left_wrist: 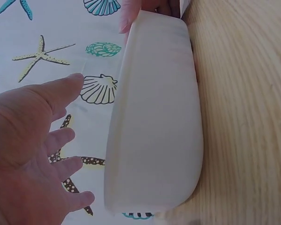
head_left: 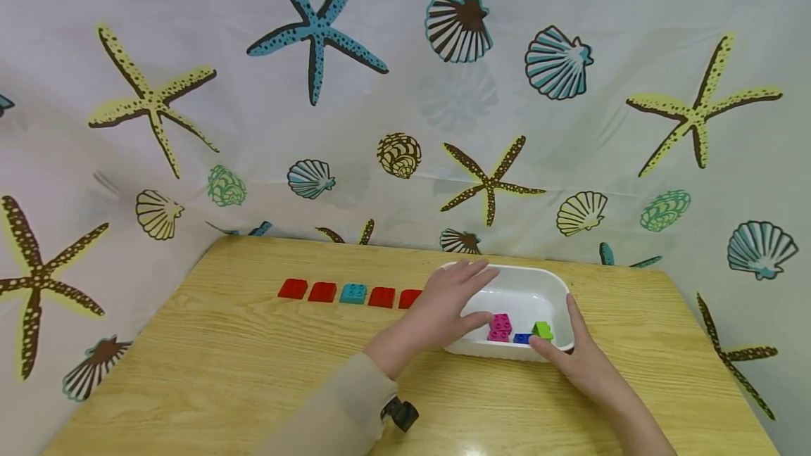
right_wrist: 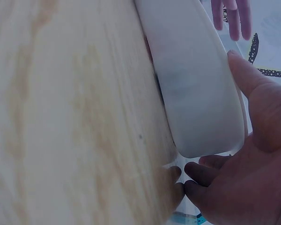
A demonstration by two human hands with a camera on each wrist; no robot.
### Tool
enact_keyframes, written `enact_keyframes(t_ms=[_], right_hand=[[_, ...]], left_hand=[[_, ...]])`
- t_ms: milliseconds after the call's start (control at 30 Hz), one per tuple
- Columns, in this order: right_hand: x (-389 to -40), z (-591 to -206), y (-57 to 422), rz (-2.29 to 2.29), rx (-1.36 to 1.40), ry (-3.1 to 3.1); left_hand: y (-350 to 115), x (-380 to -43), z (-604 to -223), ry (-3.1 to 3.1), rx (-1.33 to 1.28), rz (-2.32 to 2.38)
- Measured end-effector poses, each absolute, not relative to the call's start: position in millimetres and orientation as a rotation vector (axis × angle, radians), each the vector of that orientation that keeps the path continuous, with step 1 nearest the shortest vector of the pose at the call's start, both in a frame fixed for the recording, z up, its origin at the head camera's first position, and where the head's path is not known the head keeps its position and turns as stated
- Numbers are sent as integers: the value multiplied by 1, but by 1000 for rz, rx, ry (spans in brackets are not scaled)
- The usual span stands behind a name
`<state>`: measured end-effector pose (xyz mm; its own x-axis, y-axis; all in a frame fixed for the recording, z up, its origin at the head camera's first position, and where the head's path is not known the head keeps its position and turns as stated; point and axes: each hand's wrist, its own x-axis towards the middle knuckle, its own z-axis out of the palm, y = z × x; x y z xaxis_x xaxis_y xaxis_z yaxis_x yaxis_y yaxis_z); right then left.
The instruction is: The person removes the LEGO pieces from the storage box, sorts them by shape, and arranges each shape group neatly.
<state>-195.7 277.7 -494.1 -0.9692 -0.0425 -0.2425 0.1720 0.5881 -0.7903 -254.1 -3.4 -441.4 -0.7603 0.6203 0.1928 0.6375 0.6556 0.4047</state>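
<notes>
While the right hand point(head_left: 586, 357) holds the right end of the white tub point(head_left: 529, 298), its thumb over the near rim and its fingers around the right end wall, the left hand point(head_left: 443, 308) reaches over the tub's left end. Its fingers are wide and loosely extended, thumb apart, gripping nothing; the forearm slants in from the near left, with a black device point(head_left: 400, 414) at the beige sleeve point(head_left: 355, 396). Inside the tub, near its near wall, lie 2 pink blocks point(head_left: 501, 323), 1 blue block point(head_left: 522, 338) and 1 green block point(head_left: 543, 331). Left of it, 4 red blocks point(head_left: 293, 288) and 1 teal block point(head_left: 353, 293) show in a row on the table point(head_left: 222, 371), teal in 3rd place.
</notes>
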Motion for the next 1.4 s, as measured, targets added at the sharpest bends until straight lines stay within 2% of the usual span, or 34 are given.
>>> enact_keyframes(t_ms=[400,1400], right_hand=[[-196,-495,279,-1307,134,2590],[-194,-492,277,-1319,129,2588]], left_hand=[[23,-266,-459,-2883,-1133,-589],[37,-285,-469,-3107,-1220,-485]])
